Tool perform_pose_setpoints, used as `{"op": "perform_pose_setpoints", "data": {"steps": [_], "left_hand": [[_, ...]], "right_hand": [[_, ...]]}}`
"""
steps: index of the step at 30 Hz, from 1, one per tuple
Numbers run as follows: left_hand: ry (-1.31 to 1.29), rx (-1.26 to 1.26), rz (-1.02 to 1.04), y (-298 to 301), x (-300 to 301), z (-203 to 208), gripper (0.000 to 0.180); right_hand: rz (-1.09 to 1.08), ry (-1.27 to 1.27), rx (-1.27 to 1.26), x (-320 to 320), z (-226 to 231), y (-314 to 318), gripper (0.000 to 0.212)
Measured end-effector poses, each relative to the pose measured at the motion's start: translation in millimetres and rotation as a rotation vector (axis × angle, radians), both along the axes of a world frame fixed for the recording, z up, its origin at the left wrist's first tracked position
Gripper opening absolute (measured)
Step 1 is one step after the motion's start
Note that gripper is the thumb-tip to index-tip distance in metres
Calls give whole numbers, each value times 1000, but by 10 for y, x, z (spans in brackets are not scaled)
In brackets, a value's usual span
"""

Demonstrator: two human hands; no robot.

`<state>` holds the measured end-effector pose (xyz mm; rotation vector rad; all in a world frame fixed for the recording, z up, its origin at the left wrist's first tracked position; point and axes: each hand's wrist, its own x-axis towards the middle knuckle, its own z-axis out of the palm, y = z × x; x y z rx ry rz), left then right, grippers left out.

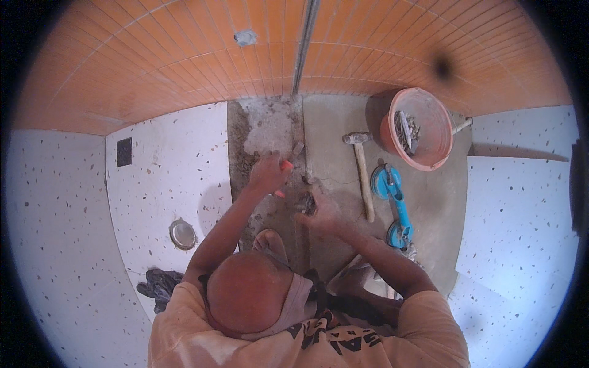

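My left hand (269, 173) is closed around an orange-handled tool (286, 165). Orange shows at two spots beside the fingers, and what kind of tool it is stays hidden. Just past that hand, a small grey block-like piece (298, 149) lies at the edge of the rough mortar strip (240, 132). Close by on the right, my right hand (324, 214) has its fingers curled around dark grey bits (308, 205), too small to name surely. Both hands are low over the strip between the white speckled tile and the grey floor.
A hammer (363, 178) with a wooden handle lies right of my hands. Beside it is a blue double suction lifter (397, 199). A reddish bucket (445, 132) holding rubble tilts near the orange tiled wall (184, 55). A black plastic bag (161, 288) sits on the white tile (165, 172).
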<state>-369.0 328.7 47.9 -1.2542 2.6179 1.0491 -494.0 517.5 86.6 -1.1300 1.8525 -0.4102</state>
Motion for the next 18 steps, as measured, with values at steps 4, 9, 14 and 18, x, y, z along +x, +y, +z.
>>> {"op": "perform_pose_setpoints", "data": {"steps": [4,9,14,18], "left_hand": [[82,-89,-10,-45,-122,2,61],[94,15,-2,-19,-254,82,68],[2,88,76,51,-281,251,56],[-196,201,-13,44,-305,95,42]], "right_hand": [[-199,-232,-135,-322,123,-266,70],[-272,-35,-153,-472,-152,-329,66],[-180,404,-50,-630,155,-268,65],[-91,576,-210,-867,-213,-22,67]]}}
